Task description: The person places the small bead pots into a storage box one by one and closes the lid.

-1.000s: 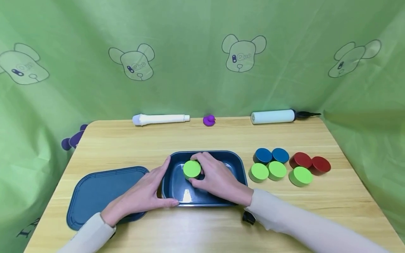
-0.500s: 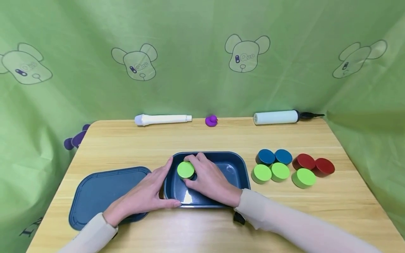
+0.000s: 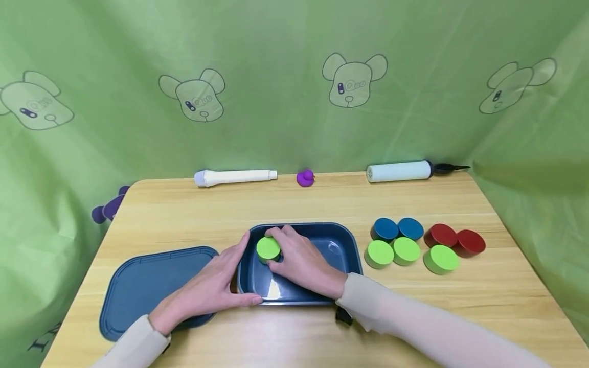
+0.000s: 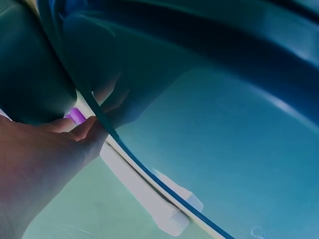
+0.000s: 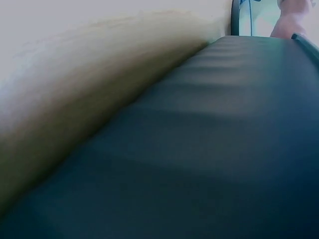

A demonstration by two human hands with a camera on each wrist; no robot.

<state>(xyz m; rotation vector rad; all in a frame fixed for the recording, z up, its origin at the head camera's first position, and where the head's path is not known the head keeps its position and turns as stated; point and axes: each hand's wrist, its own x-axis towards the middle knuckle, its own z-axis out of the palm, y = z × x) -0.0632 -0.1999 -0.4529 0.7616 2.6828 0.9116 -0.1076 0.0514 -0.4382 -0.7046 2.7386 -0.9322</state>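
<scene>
In the head view a dark blue rectangular box (image 3: 340,255) stands at the middle of the table. My right hand (image 3: 301,263) reaches into it and grips a light green round block (image 3: 268,249) between thumb and fingers, in the box's left half. My left hand (image 3: 213,283) lies along the box's left end, thumb straight at the front corner and fingers straight toward the back corner. The left wrist view has the left hand (image 4: 55,149) beside a blue surface. Under the left forearm and hand lies a flat dark blue lid (image 3: 152,283), partly covered.
Right of the box sit several round blocks: green (image 3: 379,254), blue (image 3: 385,229) and red (image 3: 440,235). A white toy microphone (image 3: 236,177), a purple rubber duck (image 3: 306,177) and a pale blue hand pump (image 3: 399,171) line the table's back edge. Green cloth (image 3: 271,102) hangs behind.
My right hand has moved a little left inside the box with the green block, toward the box's left wall. My left hand has stayed at the box's left end.
</scene>
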